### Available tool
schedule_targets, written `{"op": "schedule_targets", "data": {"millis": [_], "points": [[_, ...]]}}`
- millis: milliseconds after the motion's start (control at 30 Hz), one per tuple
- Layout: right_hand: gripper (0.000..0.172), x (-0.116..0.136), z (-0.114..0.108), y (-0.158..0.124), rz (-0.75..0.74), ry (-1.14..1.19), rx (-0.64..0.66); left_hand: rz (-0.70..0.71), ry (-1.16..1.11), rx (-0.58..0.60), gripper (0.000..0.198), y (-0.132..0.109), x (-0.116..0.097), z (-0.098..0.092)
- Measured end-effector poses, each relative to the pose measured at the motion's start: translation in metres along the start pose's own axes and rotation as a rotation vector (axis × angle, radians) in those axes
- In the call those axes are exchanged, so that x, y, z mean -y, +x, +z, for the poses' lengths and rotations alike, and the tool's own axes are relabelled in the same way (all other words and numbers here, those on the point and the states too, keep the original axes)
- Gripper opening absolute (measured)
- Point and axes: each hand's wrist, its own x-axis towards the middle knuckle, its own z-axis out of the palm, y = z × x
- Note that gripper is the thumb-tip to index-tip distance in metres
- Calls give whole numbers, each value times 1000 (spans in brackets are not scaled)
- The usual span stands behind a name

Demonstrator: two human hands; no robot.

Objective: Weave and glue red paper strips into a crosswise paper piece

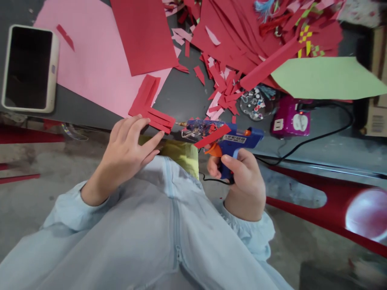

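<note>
- While the right hand (244,173) is closed round the handle of a blue glue gun (242,140), the left hand (127,145) lies on an L-shaped red paper piece (148,108).
- Left hand: fingers partly spread, thumb apart from index; fingertips at the paper's near edge, nothing visibly gripped.
- Right hand: clamped on gun handle, thumb near its back; orange trigger just ahead of the fingers.
- L-shaped piece: at the near table edge, partly over the pink sheet (90,56); narrow strips run along both arms.
- Gun nozzle points left, just beside the piece's right end; cannot tell if touching.
- Loose red strip (212,136) slants across the gun body; cannot tell what supports it.
- Dark table (187,94) carries the rest. Far left: phone (28,68) in a pale case, screen dark.
- Red sheet (145,36) overlaps the pink one, beyond the L-shaped piece.
- Red and pink scraps (225,84) heaped beyond the gun, more red paper behind.
- Right of scraps: clear container (258,104) of small beads, then purple box (292,117) with a black cable (317,139) plugged in.
- Pale green sheet (326,78) lies beyond the box.
- Both sleeves light blue, gathered cuffs.
</note>
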Motion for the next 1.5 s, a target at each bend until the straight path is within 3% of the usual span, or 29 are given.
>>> {"op": "schedule_targets", "data": {"millis": [267,433,700,900,1067,1300,1500], "points": [[28,0,-2,-1,0,-4,-11,39,42,24,34,4,7,1],[30,0,0,0,1,3,-11,-31,-69,45,28,7,7,-1],[32,6,4,0,30,-94,-23,-84,-67,46,46,6,10,-2],[19,13,21,-3,38,-137,-62,-174,-176,5,49,5,18,-2],[21,16,37,13,24,-242,57,-245,-239,-47,46,5,21,-2],[32,20,52,31,-19,-432,94,-259,-281,-61,44,8,20,-2],[32,16,52,34,7,-489,120,-272,-281,-79,42,7,22,2]]}}
